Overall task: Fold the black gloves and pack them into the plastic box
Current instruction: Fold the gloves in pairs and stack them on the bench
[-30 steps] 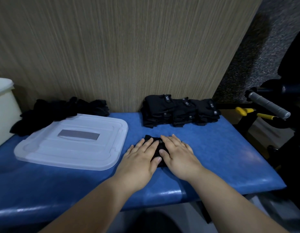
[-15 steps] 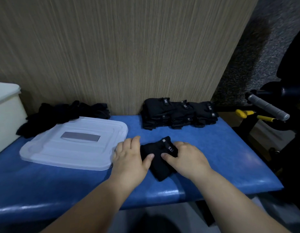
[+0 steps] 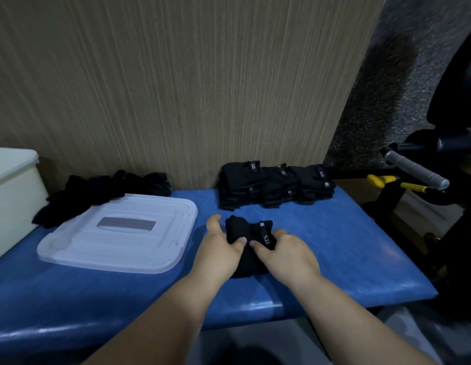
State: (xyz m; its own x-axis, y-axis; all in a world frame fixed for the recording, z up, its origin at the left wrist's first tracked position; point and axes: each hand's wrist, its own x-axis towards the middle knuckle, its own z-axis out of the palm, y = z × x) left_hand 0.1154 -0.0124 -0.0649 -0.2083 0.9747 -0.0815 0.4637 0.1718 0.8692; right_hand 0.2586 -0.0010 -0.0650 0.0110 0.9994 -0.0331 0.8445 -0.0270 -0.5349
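1. Head view, nearest first: two bare forearms reach out over the front edge of a blue padded surface (image 3: 347, 259), glossy along that near edge.
2. The left hand (image 3: 219, 250) and right hand (image 3: 288, 254) meet on a folded black glove bundle (image 3: 246, 234) lying on the padding. Both grip it, thumbs pressed on top and nearly touching, fingers wrapped round its sides. A small white label shows on the bundle just beyond the right thumb.
3. Left of the left hand, close by, a clear plastic lid (image 3: 118, 233) lies flat on the padding, with a grey rectangular panel at its centre.
4. Beyond both hands, against the wall, sits a row of folded black gloves (image 3: 276, 184) in neat stacks, labels facing up.
5. Beyond the lid, far left of the hands, a loose pile of unfolded black gloves (image 3: 102, 191) lies partly tucked behind the lid's far edge.
6. Further left still, at the frame edge, stands the pale plastic box (image 3: 15, 196); only one wall and its rim show, so what it holds cannot be told.
7. Right of the right hand, past the end of the padding, a grey ribbed handle (image 3: 416, 171) juts out on dark equipment, with yellow grips (image 3: 397, 181) just behind it.
8. Behind everything rises a wood-grain wall panel (image 3: 176, 88); to its right is a dark speckled surface (image 3: 387, 101).
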